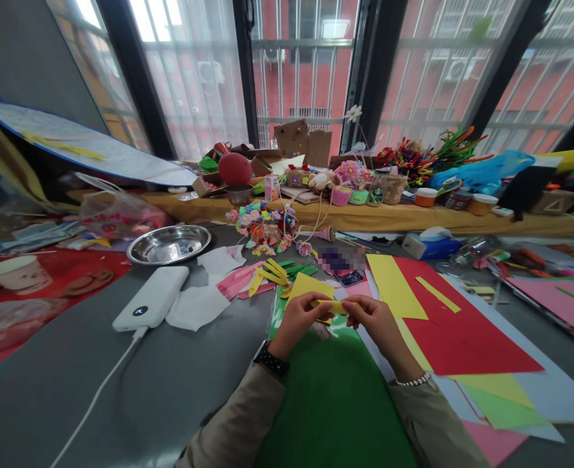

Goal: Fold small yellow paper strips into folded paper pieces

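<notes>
Between both hands, above a green mat (335,396), I hold a small strip of yellow paper (337,307). The fingers of my left hand (300,320) pinch its left end. At its right end, my right hand (373,320) grips it with thumb and fingertips. Just behind the hands lies a yellow paper piece (311,284), partly covered by my left fingers. Cut yellow strips (271,274), green paper pieces (299,268) and pink paper (240,279) lie to the left of it. A red sheet (467,325) with a loose yellow strip (437,294) on it is right of my right hand.
At left are a white power bank (153,299) with a cable and a metal plate (169,244). Crafted flowers (262,224) and a phone (348,276) stand and lie behind the hands. A cluttered ledge (316,211) runs below the windows. Stacked coloured sheets (501,400) cover the right side.
</notes>
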`<state>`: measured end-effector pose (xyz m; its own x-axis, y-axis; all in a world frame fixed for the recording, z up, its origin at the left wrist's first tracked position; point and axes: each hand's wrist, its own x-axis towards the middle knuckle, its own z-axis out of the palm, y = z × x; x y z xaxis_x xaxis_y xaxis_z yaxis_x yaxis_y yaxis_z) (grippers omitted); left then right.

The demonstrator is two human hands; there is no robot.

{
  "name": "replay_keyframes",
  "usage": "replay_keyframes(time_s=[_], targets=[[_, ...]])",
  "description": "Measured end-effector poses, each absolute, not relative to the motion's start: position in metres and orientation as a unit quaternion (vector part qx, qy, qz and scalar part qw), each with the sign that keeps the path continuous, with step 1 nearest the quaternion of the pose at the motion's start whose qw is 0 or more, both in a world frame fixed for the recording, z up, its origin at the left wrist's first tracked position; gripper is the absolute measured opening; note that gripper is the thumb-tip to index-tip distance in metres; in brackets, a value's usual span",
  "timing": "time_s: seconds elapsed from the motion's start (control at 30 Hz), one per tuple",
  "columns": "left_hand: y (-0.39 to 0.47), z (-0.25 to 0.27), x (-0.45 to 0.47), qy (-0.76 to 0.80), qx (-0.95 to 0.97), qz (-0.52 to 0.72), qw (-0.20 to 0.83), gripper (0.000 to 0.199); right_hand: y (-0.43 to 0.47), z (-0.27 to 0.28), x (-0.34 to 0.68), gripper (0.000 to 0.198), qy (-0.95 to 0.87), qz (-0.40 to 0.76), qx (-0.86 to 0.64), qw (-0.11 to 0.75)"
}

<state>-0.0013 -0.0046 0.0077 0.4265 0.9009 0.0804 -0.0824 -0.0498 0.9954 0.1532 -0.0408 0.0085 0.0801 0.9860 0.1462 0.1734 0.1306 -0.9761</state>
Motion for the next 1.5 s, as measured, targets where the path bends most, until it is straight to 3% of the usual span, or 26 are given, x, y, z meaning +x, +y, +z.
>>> replay_keyframes(time_s=[0.6, 1.2, 1.5], targets=[[-0.002, 0.002, 0.002, 0.359, 0.526, 0.397, 0.661, 0.031, -0.038, 0.002, 0.152, 0.023, -0.535, 0.405, -0.53, 0.519], [-0.002, 0.0, 0.002, 0.386, 0.537, 0.425, 0.618, 0.023, -0.036, -0.006, 0.151, 0.02, -0.515, 0.443, -0.528, 0.51], [0.002, 0.003, 0.004, 0.361, 0.391, 0.485, 0.694, 0.048, -0.036, -0.008, 0.148, 0.023, -0.501, 0.429, -0.52, 0.543]])
